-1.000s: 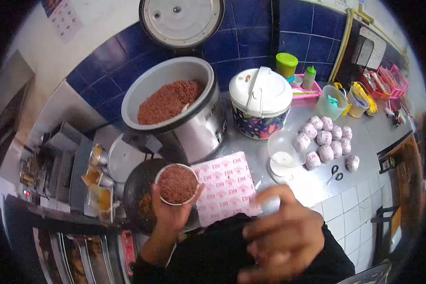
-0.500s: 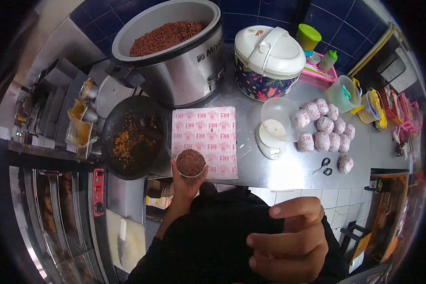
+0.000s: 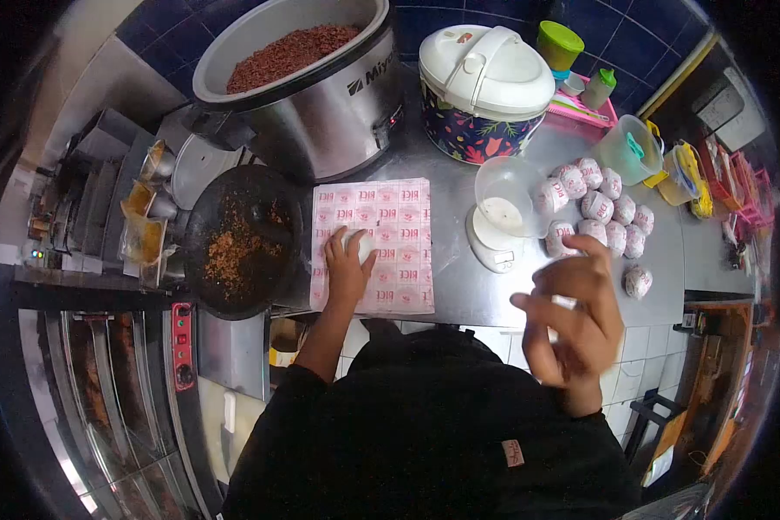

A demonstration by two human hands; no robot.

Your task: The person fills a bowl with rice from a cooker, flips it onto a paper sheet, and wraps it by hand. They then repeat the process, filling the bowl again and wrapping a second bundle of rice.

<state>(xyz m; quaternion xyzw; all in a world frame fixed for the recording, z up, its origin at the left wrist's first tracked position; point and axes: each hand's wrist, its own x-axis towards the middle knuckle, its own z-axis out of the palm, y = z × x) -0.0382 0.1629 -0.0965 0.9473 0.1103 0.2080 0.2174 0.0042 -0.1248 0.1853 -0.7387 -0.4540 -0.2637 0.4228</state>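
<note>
My left hand [image 3: 347, 267] grips a small white bowl [image 3: 361, 246] turned upside down on a stack of pink-and-white printed wrapping paper [image 3: 403, 282]. The rice inside it is hidden from above. In the air over the table's front edge, my right hand [image 3: 576, 316] has its fingers bent and apart, with nothing visibly held. Beyond it stands a white digital scale [image 3: 492, 251] with a clear plastic tub [image 3: 510, 195] on it. Several paper-wrapped rice balls [image 3: 596, 205] are grouped to the right, and one wrapped ball [image 3: 638, 282] lies apart from them.
A large cooker [image 3: 321, 121] full of reddish-brown rice [image 3: 290, 56] stands at the back left, beside a lidded white container [image 3: 485, 78]. The dark pan [image 3: 204, 260] with orange-brown crumbs sits left of the paper. A pink tray [image 3: 611, 113] and plastic tub [image 3: 624, 152] are at the back right.
My left hand has moved forward over the paper and turned the rice-filled bowl upside down onto it. My right hand has moved up and forward, towards the table.
</note>
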